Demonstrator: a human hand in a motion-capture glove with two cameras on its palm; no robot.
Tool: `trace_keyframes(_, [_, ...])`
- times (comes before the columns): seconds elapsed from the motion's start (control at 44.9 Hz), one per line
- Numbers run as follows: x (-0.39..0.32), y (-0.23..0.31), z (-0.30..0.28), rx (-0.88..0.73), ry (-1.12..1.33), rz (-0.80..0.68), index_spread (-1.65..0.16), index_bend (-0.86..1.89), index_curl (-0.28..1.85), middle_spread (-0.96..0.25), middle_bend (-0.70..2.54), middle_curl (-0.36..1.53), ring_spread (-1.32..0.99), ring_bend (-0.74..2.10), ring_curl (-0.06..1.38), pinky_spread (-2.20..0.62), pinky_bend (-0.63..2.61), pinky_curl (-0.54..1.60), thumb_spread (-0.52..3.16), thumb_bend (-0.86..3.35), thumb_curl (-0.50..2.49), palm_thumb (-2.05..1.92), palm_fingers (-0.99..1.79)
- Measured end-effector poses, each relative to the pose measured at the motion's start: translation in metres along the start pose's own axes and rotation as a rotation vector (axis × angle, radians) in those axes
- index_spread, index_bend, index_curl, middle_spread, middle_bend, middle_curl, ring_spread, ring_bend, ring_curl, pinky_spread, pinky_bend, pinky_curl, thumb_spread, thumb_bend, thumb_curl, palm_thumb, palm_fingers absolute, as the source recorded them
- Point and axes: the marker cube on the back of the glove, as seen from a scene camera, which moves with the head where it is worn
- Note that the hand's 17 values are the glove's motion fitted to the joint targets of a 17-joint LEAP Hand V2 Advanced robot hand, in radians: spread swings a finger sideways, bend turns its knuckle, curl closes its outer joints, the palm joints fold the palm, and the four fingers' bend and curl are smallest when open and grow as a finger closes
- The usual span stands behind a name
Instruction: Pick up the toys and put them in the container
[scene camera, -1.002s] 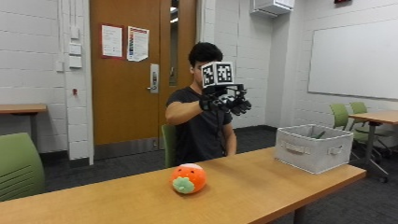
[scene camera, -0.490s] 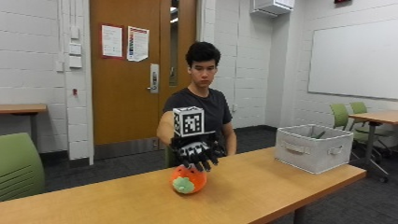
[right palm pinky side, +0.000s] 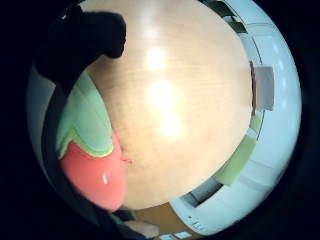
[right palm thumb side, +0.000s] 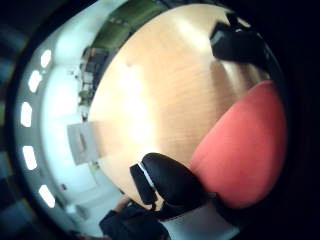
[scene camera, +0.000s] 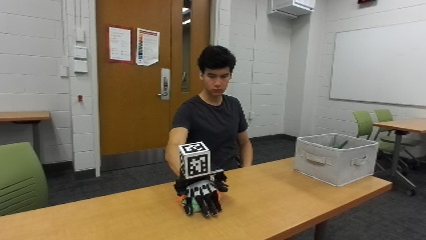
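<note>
An orange plush toy with a green patch (scene camera: 189, 205) sits on the wooden table (scene camera: 286, 200) in front of the person. My gloved right hand (scene camera: 201, 194) lies on top of it, fingers curled down over its front, so little of the toy shows in the outside view. Both palm views show the toy close to the palm: its red-orange and green side (right palm pinky side: 92, 170) and its red-orange body (right palm thumb side: 240, 145), with my black fingertips (right palm thumb side: 170, 185) curving beside it. The grey fabric container (scene camera: 334, 158) stands at the table's right end, well away from the hand.
A green chair (scene camera: 20, 177) stands at the left, behind the table. More green chairs (scene camera: 373, 125) and a second table are at the far right. Bare tabletop lies between the toy and the container.
My hand came down from chest height to the table and now covers the toy. The toy has stayed in its place.
</note>
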Motion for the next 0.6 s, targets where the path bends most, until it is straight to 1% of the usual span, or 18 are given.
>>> trace_keyframes(0.045, [0.0,0.001,0.0,0.018,-0.004,-0.004,-0.41,0.36,0.56,-0.22,0.33,0.44,-0.39,0.52,0.17,-0.05,0.71,0.3,0.99,-0.07,0.22,-0.09,0.24])
trace_keyframes(0.156, [-0.001,0.005,-0.001,0.076,-0.022,-0.007,-0.42,0.51,0.59,-0.23,0.27,0.42,-0.4,0.52,0.16,-0.05,0.68,0.29,0.99,-0.06,0.22,-0.07,0.39])
trace_keyframes(0.178, [-0.002,0.007,-0.001,0.082,-0.025,-0.008,-0.41,0.58,0.61,-0.23,0.27,0.43,-0.41,0.53,0.17,-0.06,0.66,0.29,1.0,-0.05,0.23,-0.06,0.48])
trace_keyframes(0.2, [-0.002,0.008,-0.001,0.089,-0.026,-0.01,-0.41,0.62,0.62,-0.24,0.26,0.42,-0.42,0.53,0.16,-0.06,0.64,0.28,1.0,-0.05,0.23,-0.05,0.5])
trace_keyframes(0.223, [-0.003,0.009,-0.002,0.099,-0.025,-0.014,-0.41,0.71,0.65,-0.24,0.26,0.42,-0.42,0.57,0.17,-0.08,0.6,0.27,1.0,-0.04,0.23,-0.03,0.61])
trace_keyframes(0.29, [-0.005,0.011,-0.004,0.143,-0.016,-0.033,-0.4,0.79,0.67,-0.26,0.3,0.43,-0.45,0.63,0.18,-0.11,0.51,0.24,1.02,-0.02,0.24,0.01,0.76])
trace_keyframes(0.334, [-0.007,0.009,-0.008,0.158,-0.006,-0.04,-0.38,0.81,0.7,-0.27,0.36,0.45,-0.46,0.71,0.21,-0.14,0.46,0.23,1.03,0.0,0.26,0.05,0.87])
trace_keyframes(0.401, [-0.011,0.01,-0.012,0.137,0.017,-0.031,-0.36,0.8,0.72,-0.29,0.45,0.48,-0.46,0.78,0.24,-0.18,0.43,0.23,1.06,0.03,0.27,0.12,1.0])
trace_keyframes(0.423, [-0.013,0.012,-0.012,0.125,0.028,-0.027,-0.35,0.77,0.73,-0.3,0.51,0.5,-0.46,0.83,0.26,-0.21,0.46,0.24,1.09,0.06,0.28,0.18,1.13])
trace_keyframes(0.468, [-0.017,0.013,-0.013,0.1,0.053,-0.022,-0.34,0.75,0.75,-0.32,0.54,0.52,-0.46,0.86,0.28,-0.24,0.48,0.25,1.11,0.08,0.29,0.22,1.15])
trace_keyframes(0.49, [-0.019,0.013,-0.014,0.09,0.067,-0.02,-0.34,0.72,0.76,-0.33,0.59,0.53,-0.46,0.89,0.3,-0.28,0.53,0.27,1.12,0.1,0.3,0.26,1.23])
trace_keyframes(0.535, [-0.023,0.011,-0.016,0.076,0.096,-0.016,-0.33,0.67,0.77,-0.34,0.65,0.56,-0.45,0.96,0.33,-0.33,0.58,0.29,1.14,0.13,0.33,0.33,1.28])
trace_keyframes(0.601, [-0.028,0.009,-0.02,0.055,0.119,-0.012,-0.33,0.62,0.8,-0.35,0.7,0.59,-0.44,1.03,0.37,-0.38,0.64,0.32,1.11,0.17,0.38,0.44,1.25])
